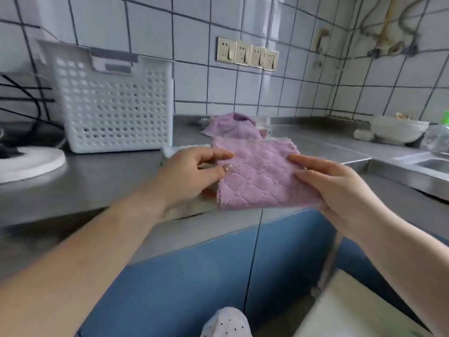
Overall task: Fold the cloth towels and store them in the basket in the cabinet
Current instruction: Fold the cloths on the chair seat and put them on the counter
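Lilac quilted towel (261,175), folded into a rough rectangle with a pale trim along its edges and diamond stitching across its face, is held just above the front edge of the steel counter (97,181). The left hand (187,177) pinches its 9 o'clock edge, thumb on top and fingers tucked beneath; the right hand (337,188) clamps the 3 o'clock edge, thumb over the cloth and fingers under. A second lilac towel (229,127) lies crumpled on the counter at 12 o'clock from the held one, near the wall. Some pale cloth (170,152) shows behind the left hand, too blurred to tell more.

At 10 o'clock stands a white perforated basket (116,105), upright on the counter, well apart from the hands. Bare steel lies between basket and towel and toward 8 o'clock. A sink (430,164) is sunk into the counter at 3 o'clock, with white bowls (398,130) beyond it.

Below the counter edge, at 6 o'clock, run blue cabinet doors (194,276). Grey-white wall tiles (145,27) with dark grout rise behind, carrying a row of sockets (247,53) at 12 o'clock.
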### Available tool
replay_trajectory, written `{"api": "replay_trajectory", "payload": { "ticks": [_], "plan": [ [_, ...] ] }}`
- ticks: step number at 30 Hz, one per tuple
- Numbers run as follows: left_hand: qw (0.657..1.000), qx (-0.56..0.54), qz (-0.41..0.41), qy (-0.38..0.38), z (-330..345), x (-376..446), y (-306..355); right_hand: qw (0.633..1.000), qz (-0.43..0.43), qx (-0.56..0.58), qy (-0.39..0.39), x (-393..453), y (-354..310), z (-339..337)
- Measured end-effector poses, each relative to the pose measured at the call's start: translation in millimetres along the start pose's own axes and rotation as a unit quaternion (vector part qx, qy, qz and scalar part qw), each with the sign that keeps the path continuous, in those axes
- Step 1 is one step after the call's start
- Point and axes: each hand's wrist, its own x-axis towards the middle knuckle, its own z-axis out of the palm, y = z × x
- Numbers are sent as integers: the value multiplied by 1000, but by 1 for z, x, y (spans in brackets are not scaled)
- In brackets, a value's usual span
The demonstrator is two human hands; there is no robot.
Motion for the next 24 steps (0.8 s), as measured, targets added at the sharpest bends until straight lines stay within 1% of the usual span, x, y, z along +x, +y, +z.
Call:
{"api": "replay_trajectory", "payload": {
  "ticks": [3, 5, 7, 8, 10, 11, 13, 16, 19, 21, 23, 24],
  "plan": [
    [990, 129, 41, 49, -46, 13, 20, 999, -27, -25, -30, 40, -24, 40],
    [980, 180, 48, 71, -67, 23, 30, 998, -36, -42, -43, 64, -32, 64],
    [963, 252, 42, 87, -83, 34, 30, 998, -26, -39, -51, 85, -35, 82],
    [949, 303, 40, 84, -87, 40, 28, 998, -15, -31, -51, 93, -35, 88],
    [919, 390, 21, 50, -92, 50, 20, 999, 8, -23, -44, 108, -32, 92],
    [908, 418, 10, 32, -93, 55, 16, 998, 14, -45, -45, 113, -30, 92],
    [890, 455, -8, 15, -94, 61, 7, 993, 33, -92, -59, 118, -25, 92],
    [874, 486, -18, 16, -94, 64, -2, 989, 63, -105, -77, 122, -14, 95],
    [863, 505, -29, 18, -89, 63, -7, 985, 54, -146, -72, 130, -4, 97],
    [854, 519, -41, 5, -86, 62, -11, 982, 49, -170, -69, 134, 0, 96],
    [841, 538, -60, -14, -85, 61, -16, 973, 57, -208, -87, 137, 5, 97],
    [832, 550, -66, -17, -85, 61, -17, 963, 49, -249, -92, 139, 5, 97]
  ]
}}
